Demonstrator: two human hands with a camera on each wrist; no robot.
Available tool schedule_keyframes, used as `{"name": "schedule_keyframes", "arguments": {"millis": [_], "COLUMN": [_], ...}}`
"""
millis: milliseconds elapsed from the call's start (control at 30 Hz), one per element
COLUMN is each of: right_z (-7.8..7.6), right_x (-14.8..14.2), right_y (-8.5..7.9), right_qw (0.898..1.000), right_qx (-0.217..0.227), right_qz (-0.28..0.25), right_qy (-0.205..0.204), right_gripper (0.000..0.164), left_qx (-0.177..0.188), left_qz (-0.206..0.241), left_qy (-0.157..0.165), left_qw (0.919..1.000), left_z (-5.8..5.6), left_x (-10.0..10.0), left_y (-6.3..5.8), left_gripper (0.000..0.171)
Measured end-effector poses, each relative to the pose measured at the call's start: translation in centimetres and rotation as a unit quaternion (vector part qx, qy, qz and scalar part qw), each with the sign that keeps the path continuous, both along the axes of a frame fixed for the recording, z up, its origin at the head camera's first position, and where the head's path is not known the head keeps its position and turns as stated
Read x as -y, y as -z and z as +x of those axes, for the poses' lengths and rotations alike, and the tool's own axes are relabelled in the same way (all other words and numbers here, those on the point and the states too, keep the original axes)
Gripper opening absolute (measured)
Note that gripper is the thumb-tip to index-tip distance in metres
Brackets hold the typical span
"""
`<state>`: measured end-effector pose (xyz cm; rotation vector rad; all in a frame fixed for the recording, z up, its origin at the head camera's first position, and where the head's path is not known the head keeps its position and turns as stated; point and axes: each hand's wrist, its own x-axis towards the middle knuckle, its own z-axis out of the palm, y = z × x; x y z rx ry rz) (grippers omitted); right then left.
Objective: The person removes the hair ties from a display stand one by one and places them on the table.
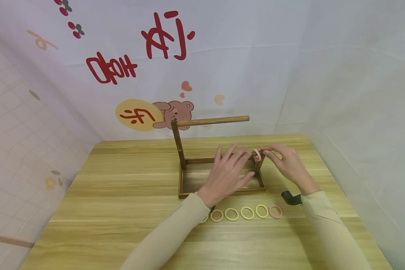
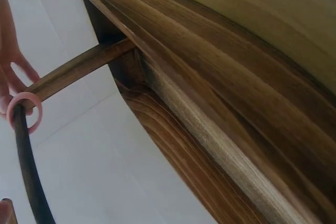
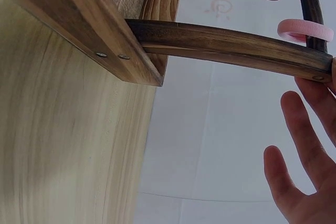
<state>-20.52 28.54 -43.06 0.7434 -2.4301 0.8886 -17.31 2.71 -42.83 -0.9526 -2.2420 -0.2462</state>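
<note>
A dark wooden rack (image 1: 222, 192) with a tray base, posts and horizontal rods stands on the table. A pink hair tie (image 1: 257, 155) encircles its lower rod (image 3: 310, 3), close to the top of the right post (image 3: 226, 45). My right hand (image 1: 291, 165) pinches that post's top corner between thumb and index finger, beside the hair tie; the other fingers are spread in the right wrist view. Over the tray, my left hand (image 1: 226, 174) has its fingers extended along the lower rod, hiding part of it. Whether they touch the rod I cannot tell.
A row of hair ties lies in front of the rack: several yellow ones (image 1: 247, 219), an orange one (image 1: 217, 221) and a pink one (image 1: 275, 217). My left forearm partly covers the row's left end. The upper rod (image 1: 216, 121) juts right from the taller left post (image 1: 178, 144).
</note>
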Motion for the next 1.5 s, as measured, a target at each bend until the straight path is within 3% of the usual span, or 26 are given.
{"name": "schedule_keyframes", "arguments": {"millis": [133,400,633,1000,1500], "right_z": [0.0,0.1,0.1,0.1,0.2], "right_x": [0.0,0.1,0.2,0.2,0.2], "right_y": [0.0,0.1,0.2,0.2,0.2], "right_qw": [1.0,1.0,1.0,1.0,1.0], "right_qx": [-0.001,-0.01,-0.017,-0.022,-0.004], "right_qz": [0.0,-0.001,0.001,0.001,0.0], "right_qy": [0.001,0.005,0.008,0.006,0.015], "right_gripper": [0.017,0.018,0.017,0.018,0.017], "left_qx": [0.017,0.005,0.022,0.037,0.036], "left_qz": [-0.005,0.022,0.031,0.036,0.03], "left_qy": [-0.008,-0.02,-0.04,-0.084,-0.112], "left_qw": [0.9998,0.9995,0.9985,0.9952,0.9926], "left_z": [-0.5,-1.2,-1.9,-2.7,-2.9], "left_x": [-0.8,-2.9,-4.1,-5.0,-5.4], "left_y": [0.2,-0.2,0.2,0.8,1.2], "left_gripper": [0.06,0.058,0.058,0.059,0.056]}}
